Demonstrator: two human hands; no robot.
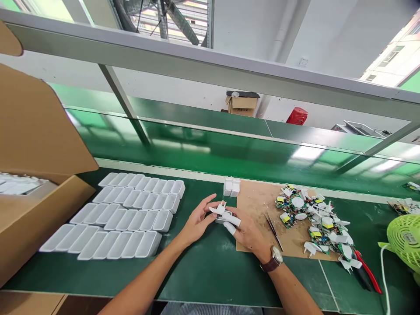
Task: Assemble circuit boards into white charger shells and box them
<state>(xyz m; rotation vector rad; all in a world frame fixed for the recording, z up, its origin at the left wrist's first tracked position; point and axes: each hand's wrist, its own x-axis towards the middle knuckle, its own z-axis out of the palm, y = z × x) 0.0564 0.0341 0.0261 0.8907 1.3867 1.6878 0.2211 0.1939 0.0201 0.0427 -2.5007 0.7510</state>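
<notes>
Hand assembly at a green counter (197,275). The left hand (196,222) and right hand (248,232), fingers drawn close together, hold a small white part (222,208) over a pale casing (219,220), near the counter's middle; whether the two are joined cannot be told. Work appears to be at an early stage: two white units (231,187) standing behind the hands seem fitted, whereas four rows of open white shells (139,220) at left look unfilled and many circuit boards (297,202) remain piled at right. Tweezers (273,230) lie on a brown sheet (254,205); red-handled pliers (369,273) and a green fan (405,240) lie farther right. A large carton (52,210) flanks the shells; beyond a metal frame (210,61) is a white wall (249,33).
</notes>
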